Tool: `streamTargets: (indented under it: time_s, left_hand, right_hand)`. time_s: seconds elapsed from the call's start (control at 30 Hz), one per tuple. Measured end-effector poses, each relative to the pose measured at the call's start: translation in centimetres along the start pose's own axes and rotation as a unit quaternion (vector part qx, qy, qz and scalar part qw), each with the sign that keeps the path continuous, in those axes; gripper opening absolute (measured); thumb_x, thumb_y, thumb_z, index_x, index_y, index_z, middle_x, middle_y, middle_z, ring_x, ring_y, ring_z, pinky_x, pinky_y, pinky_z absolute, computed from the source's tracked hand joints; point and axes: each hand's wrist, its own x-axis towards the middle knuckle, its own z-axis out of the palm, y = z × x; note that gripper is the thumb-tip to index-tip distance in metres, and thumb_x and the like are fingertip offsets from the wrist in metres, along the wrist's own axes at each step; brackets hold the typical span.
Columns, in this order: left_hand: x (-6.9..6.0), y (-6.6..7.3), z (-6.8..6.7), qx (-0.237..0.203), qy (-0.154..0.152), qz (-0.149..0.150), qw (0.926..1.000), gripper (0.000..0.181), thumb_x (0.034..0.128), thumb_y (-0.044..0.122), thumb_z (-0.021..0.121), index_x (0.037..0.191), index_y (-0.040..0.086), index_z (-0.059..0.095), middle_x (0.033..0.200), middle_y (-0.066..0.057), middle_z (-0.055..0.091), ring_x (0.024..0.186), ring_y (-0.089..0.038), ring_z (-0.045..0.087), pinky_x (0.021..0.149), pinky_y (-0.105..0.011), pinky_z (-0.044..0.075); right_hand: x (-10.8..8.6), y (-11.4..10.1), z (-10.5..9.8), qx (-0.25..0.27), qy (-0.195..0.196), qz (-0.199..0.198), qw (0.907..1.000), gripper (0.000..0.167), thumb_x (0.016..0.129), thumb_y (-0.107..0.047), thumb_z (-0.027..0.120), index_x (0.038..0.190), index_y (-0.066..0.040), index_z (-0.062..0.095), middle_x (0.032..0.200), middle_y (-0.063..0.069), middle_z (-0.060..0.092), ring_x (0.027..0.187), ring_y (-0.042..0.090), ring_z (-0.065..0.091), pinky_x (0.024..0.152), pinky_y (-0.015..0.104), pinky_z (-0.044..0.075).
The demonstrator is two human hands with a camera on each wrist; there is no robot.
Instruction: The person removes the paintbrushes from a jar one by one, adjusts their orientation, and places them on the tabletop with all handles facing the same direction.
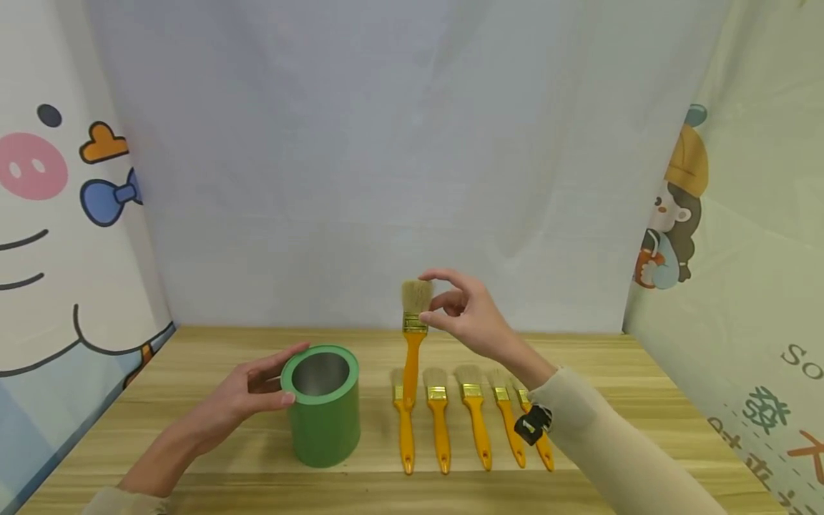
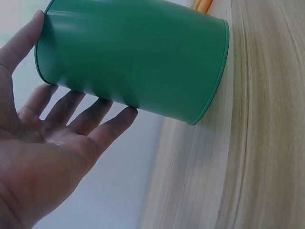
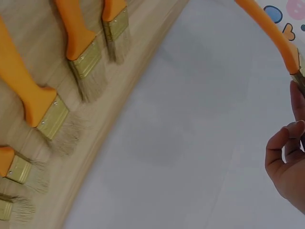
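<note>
My left hand (image 1: 241, 397) holds a green can (image 1: 327, 433) near its top rim, thumb on the near side and fingers on the far side. The can is upright on the wooden table, and its mouth shows a grey hollow inside. In the left wrist view, the fingertips (image 2: 126, 113) lie along the can's green wall (image 2: 133, 52). My right hand (image 1: 473, 315) pinches a paintbrush (image 1: 412, 357) between thumb and fingers, around its metal band and bristles. Its pale bristles point up, and the orange handle hangs down above the table, to the right of the can.
Several more orange-handled paintbrushes (image 1: 440, 422) lie in a row on the wooden table (image 1: 219, 472), right of the can, bristles toward the back. My right forearm crosses over the rightmost ones. A pale cloth (image 1: 386, 164) hangs behind the table, with printed cloths on both sides.
</note>
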Motion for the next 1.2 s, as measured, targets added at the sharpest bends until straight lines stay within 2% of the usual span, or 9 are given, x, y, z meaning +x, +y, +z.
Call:
streamTargets:
  time_s: [0.3, 0.53, 0.8, 1.03, 1.2]
  left_hand:
    - [0.0, 0.1, -0.1, -0.006, -0.004, -0.005, 1.0, 0.072, 0.103, 0.01, 0.066, 0.167, 0.017, 0.034, 0.168, -0.019, 0.031, 0.146, -0.048, 0.039, 0.103, -0.043, 0.05]
    - [0.0, 0.0, -0.1, -0.002, -0.005, 0.001, 1.0, 0.072, 0.1033, 0.01, 0.065, 0.168, 0.016, 0.033, 0.168, -0.021, 0.03, 0.145, -0.049, 0.04, 0.102, -0.044, 0.05]
    - [-0.1, 0.1, 0.0, 0.001, -0.006, -0.003, 1.0, 0.075, 0.103, 0.011, 0.065, 0.168, 0.009, 0.028, 0.169, -0.021, 0.027, 0.146, -0.051, 0.038, 0.103, -0.046, 0.049]
    - [-0.2, 0.2, -0.1, 0.002, -0.003, -0.006, 1.0, 0.073, 0.1029, 0.011, 0.065, 0.168, 0.014, 0.032, 0.168, -0.02, 0.029, 0.145, -0.049, 0.039, 0.102, -0.046, 0.049]
    - [-0.2, 0.1, -0.1, 0.01, -0.004, 0.0, 0.9999, 0.072, 0.103, 0.011, 0.065, 0.168, 0.016, 0.033, 0.168, -0.02, 0.03, 0.145, -0.05, 0.039, 0.102, -0.046, 0.049]
  right_hand:
    - [-2.5, 1.6, -0.8, 0.001, -0.003, 0.034, 0.9994, 0.05, 0.095, 0.003, 0.075, 0.143, -0.003, 0.06, 0.09, 0.013, 0.077, 0.054, 0.012, 0.031, 0.058, 0.027, 0.032]
    - [-4.3, 2.7, -1.7, -0.019, -0.007, 0.055, 0.9983, 0.05, 0.095, 0.001, 0.076, 0.143, -0.002, 0.06, 0.089, 0.011, 0.077, 0.054, 0.011, 0.031, 0.058, 0.027, 0.032]
    - [-6.4, 3.4, -3.4, -0.017, -0.012, 0.075, 0.997, 0.05, 0.096, 0.001, 0.075, 0.143, -0.001, 0.059, 0.088, 0.02, 0.075, 0.054, 0.009, 0.033, 0.057, 0.028, 0.034]
    - [-7.5, 3.4, -5.2, -0.001, -0.019, 0.082, 0.9964, 0.051, 0.097, 0.0, 0.074, 0.145, 0.002, 0.056, 0.092, 0.023, 0.074, 0.061, 0.012, 0.053, 0.067, 0.03, 0.046]
    - [-8.4, 3.5, -6.7, -0.015, -0.022, 0.111, 0.9935, 0.052, 0.098, -0.003, 0.075, 0.146, -0.001, 0.055, 0.094, 0.024, 0.074, 0.063, 0.016, 0.059, 0.069, 0.033, 0.049]
